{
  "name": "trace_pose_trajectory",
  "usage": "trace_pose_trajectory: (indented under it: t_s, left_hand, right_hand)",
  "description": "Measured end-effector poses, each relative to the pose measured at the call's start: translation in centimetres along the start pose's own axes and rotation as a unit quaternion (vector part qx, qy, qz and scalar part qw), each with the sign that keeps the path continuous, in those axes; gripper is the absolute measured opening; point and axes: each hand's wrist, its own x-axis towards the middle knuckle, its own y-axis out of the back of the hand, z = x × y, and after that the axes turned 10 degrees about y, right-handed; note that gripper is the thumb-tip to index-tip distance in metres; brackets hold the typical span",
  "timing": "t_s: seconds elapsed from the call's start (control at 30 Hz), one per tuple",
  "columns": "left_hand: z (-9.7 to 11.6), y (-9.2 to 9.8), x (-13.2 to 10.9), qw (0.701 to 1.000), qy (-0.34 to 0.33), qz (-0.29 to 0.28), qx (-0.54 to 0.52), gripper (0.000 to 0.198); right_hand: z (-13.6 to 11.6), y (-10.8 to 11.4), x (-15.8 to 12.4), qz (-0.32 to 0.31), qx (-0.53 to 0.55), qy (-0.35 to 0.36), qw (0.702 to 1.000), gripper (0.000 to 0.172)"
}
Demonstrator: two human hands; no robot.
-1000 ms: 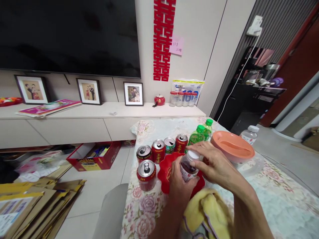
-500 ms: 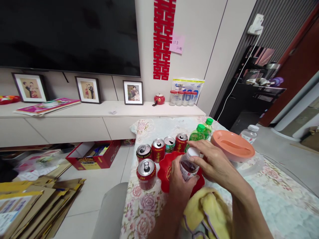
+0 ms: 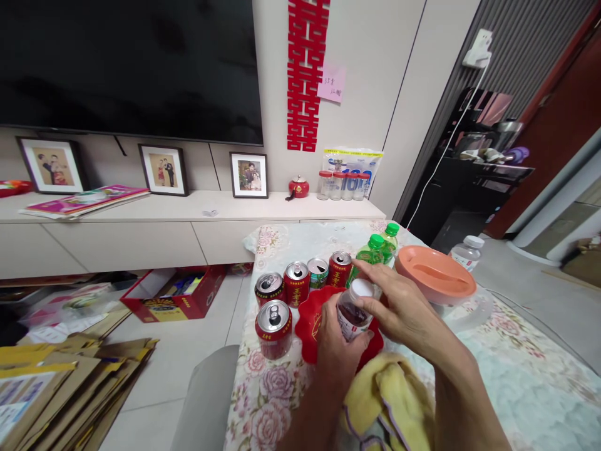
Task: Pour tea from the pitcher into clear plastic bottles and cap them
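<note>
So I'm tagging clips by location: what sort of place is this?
Most likely a home living room: a large wall television, framed photos on a low cabinet, and a cloth-covered table.

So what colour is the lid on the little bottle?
The lid is white; head view shows it.

A home living room is showing here: a dark television [image 3: 131, 62] is hanging on the wall above a long low cabinet [image 3: 188, 216], where framed photos [image 3: 248, 175] are standing. A red paper double-happiness cutout [image 3: 307, 75] is hanging beside it. A flowered cloth [image 3: 267, 401] is covering the tabletop [image 3: 539, 382], drink cans [image 3: 297, 283] are standing on it, and flattened cardboard [image 3: 61, 382] is lying on the floor [image 3: 164, 363].
</note>
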Motion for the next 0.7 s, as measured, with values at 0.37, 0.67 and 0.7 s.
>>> trace_pose_trajectory:
  t_s: [0.37,0.67,0.7]
  left_hand:
    - [0.5,0.2,-0.1,1.0,0.005,0.003,0.003,0.066]
    - [0.6,0.2,-0.1,1.0,0.015,0.006,0.003,0.07]
    - [0.6,0.2,-0.1,1.0,0.015,0.006,0.004,0.071]
  right_hand:
    - [-0.1,0.9,-0.3,-0.021,0.044,0.049,0.998,0.051]
    - [0.0,1.1,-0.5,0.008,0.021,0.018,1.0,0.051]
    - [0.0,1.2,-0.6,0.001,0.029,0.028,0.999,0.05]
